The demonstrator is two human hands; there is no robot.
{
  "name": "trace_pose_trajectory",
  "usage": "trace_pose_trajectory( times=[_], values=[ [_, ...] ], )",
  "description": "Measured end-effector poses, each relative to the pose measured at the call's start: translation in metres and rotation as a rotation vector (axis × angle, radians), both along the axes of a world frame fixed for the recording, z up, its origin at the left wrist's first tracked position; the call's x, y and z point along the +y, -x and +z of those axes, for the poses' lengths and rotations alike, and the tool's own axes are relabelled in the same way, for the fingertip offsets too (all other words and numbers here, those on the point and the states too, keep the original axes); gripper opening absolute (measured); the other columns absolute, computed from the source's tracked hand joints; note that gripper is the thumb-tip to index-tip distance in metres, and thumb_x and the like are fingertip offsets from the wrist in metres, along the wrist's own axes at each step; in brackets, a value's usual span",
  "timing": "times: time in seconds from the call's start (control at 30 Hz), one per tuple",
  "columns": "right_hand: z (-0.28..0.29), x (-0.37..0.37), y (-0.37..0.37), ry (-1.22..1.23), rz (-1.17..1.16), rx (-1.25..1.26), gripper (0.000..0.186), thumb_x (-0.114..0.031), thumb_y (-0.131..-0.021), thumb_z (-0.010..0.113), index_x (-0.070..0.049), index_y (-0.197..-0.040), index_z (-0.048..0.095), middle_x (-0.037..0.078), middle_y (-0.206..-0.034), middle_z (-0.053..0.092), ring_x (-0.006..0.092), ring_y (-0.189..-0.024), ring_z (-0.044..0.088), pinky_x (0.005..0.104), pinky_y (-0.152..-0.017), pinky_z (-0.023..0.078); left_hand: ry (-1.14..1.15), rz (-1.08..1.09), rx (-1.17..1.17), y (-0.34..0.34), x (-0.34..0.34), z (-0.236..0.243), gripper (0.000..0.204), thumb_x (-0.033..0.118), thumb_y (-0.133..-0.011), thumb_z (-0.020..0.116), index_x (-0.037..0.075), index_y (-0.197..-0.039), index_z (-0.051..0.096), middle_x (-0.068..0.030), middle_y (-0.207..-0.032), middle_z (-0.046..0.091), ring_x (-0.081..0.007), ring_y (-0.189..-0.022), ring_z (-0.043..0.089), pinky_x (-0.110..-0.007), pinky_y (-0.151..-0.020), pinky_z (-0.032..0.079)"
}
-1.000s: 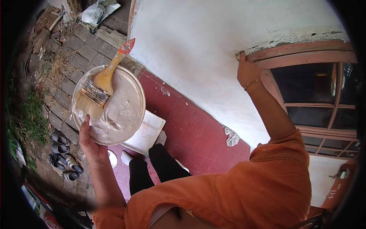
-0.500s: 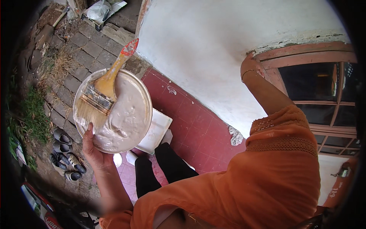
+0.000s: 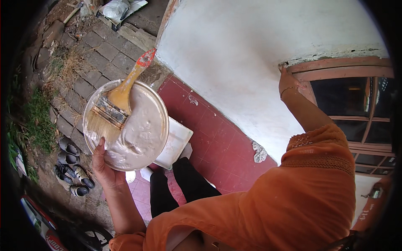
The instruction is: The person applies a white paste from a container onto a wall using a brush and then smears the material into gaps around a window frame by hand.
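Note:
My left hand (image 3: 102,163) grips a round pale container (image 3: 148,152) of whitish paint by its rim. A wide brush (image 3: 123,92) with a yellow handle and red tip lies across the top, its bristles over the paint. At the right, my right hand (image 3: 287,81) is raised to the upper corner of a pink wooden window frame (image 3: 335,73), fingers curled at a cracked gap between frame and white wall (image 3: 230,50); anything in them is hidden.
A white board or tray (image 3: 178,138) lies on red tiles (image 3: 217,146) by my legs. A crumpled cloth (image 3: 258,150) is at the wall's foot. Sandals (image 3: 81,175) stand on the dirt and paver path (image 3: 104,48) at left. A white bag (image 3: 115,8) sits at the top.
The scene has shifted right and slightly down in the view. My right hand stays at the frame's corner with the wrist bent differently; my left hand still holds the paint container with the brush on it.

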State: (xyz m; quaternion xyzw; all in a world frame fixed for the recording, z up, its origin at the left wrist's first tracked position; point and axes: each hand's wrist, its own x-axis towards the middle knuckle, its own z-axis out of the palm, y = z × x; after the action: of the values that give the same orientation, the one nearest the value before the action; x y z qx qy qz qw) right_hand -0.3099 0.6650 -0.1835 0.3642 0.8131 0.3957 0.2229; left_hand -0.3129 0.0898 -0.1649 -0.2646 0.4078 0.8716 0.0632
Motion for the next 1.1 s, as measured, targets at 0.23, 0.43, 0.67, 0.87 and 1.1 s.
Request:
trace_pose_trajectory(
  times=[0.23, 0.43, 0.67, 0.87, 1.1],
  values=[
    [0.007, -0.011, -0.02, 0.002, -0.059, -0.201, 0.063, -0.01, -0.09, 0.047, -0.023, -0.144, 0.018, 0.019, -0.111, 0.061, 0.0419, -0.094, 0.062, 0.0775, -0.066, 0.037, -0.023, -0.007, 0.027, 0.005, 0.001, -0.002, 0.039, 0.019, -0.081, 0.063, -0.007, -0.11, 0.057, -0.0169, -0.113, 0.058, -0.0276, -0.1, 0.059, -0.041, -0.089, 0.047],
    [0.004, 0.025, -0.07, 0.398, 0.242, 0.386, 0.073, -0.023, -0.088, 0.052, -0.005, -0.145, 0.01, 0.022, -0.1, 0.063, 0.0315, -0.082, 0.066, 0.0469, -0.066, 0.052, -0.059, -0.026, 0.029, 0.005, -0.001, -0.001, 0.041, 0.019, -0.081, 0.064, -0.007, -0.111, 0.056, -0.0175, -0.113, 0.058, -0.0282, -0.102, 0.058, -0.042, -0.09, 0.046],
    [0.056, -0.052, -0.04, 0.423, 0.087, 0.352, 0.084, -0.023, -0.084, 0.056, -0.002, -0.144, 0.002, 0.025, -0.124, 0.051, 0.037, -0.1, 0.059, 0.0439, -0.078, 0.051, -0.061, -0.045, 0.052, 0.004, -0.004, 0.009, 0.045, 0.02, -0.08, 0.064, -0.007, -0.114, 0.054, -0.0179, -0.115, 0.057, -0.0291, -0.105, 0.057, -0.042, -0.092, 0.045],
    [-0.003, -0.015, -0.03, 0.146, 0.328, 0.506, 0.086, -0.015, -0.084, 0.051, 0.008, -0.139, -0.011, 0.026, -0.093, 0.065, 0.0345, -0.081, 0.066, 0.0402, -0.069, 0.053, -0.065, -0.105, 0.011, 0.009, 0.002, 0.013, 0.045, 0.02, -0.079, 0.064, -0.007, -0.114, 0.054, -0.0176, -0.116, 0.057, -0.0288, -0.106, 0.056, -0.042, -0.093, 0.044],
    [0.013, -0.069, -0.001, 0.484, -0.176, 0.457, 0.085, -0.011, -0.086, 0.046, 0.001, -0.14, -0.019, 0.032, -0.098, 0.062, 0.0434, -0.088, 0.064, 0.0566, -0.079, 0.048, -0.059, -0.115, -0.01, 0.005, 0.004, 0.025, 0.047, 0.019, -0.078, 0.065, -0.007, -0.115, 0.053, -0.0176, -0.116, 0.057, -0.0287, -0.105, 0.056, -0.041, -0.093, 0.044]
  ],
)
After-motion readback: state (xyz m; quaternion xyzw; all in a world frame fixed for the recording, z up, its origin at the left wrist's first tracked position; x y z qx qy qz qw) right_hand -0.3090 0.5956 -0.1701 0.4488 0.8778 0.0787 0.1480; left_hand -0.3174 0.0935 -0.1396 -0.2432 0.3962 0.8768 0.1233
